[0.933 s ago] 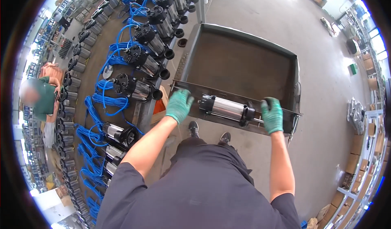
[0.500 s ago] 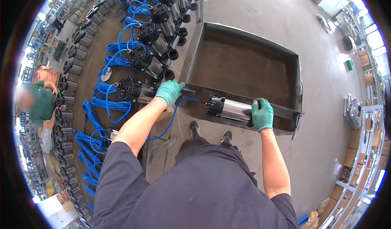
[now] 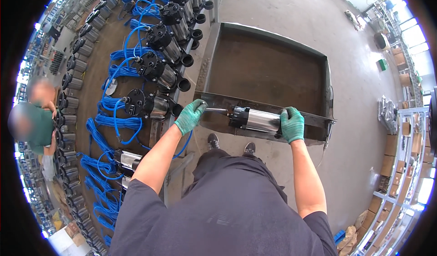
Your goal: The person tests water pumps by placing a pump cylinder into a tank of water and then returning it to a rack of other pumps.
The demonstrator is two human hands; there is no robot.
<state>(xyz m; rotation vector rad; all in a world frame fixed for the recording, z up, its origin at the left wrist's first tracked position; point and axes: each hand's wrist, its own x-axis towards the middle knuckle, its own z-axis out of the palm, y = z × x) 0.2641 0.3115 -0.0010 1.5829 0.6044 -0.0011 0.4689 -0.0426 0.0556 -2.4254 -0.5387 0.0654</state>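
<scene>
At the near side of a shallow, dark metal tank [image 3: 273,69], a silver cylindrical motor [image 3: 263,121] lies on its side between a person's two green-gloved hands, its long axis running roughly along the tank's near edge. The right hand [image 3: 292,125], by the tank's near right corner, is closed over the motor's right end, gloved fingers pressed against the casing. The left hand [image 3: 191,116], just off the tank's near left corner, has its fingers curled around a slim metal rod [image 3: 216,110], which points toward the motor's black left end [image 3: 237,117]; the motor lies clear of those fingers, with the rod spanning the gap, though whether its tip touches is too small to tell. Left of the tank, black-and-silver pumps [image 3: 154,69] stand in a row beside coils of blue cable [image 3: 120,121]. Well to the tank's left is a co-worker in a green shirt [image 3: 40,127]; well to its right, boxes fill metal shelving [image 3: 405,142].
</scene>
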